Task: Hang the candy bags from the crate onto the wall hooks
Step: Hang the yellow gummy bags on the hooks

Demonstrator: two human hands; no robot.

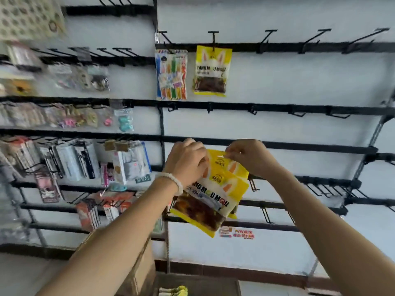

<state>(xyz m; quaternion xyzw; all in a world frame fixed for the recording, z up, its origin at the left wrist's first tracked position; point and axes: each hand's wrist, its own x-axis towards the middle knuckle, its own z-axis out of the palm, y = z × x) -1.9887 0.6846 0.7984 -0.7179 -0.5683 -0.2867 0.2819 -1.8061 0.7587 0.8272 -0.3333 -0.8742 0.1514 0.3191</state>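
Frame centre: left hand (188, 161) gripped yellow candy bags (213, 195); right hand (245, 155) pinched the front bag's top edge, below wall hooks (213, 37).

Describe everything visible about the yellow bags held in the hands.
The yellow bags are glossy plastic pouches, at least two stacked, tilted, with black lettering, orange ear shapes and clear windows showing dark brown contents. The left hand grips their left edge; the right hand pinches the top by the hang hole. They sit before the black rails, not hooked.
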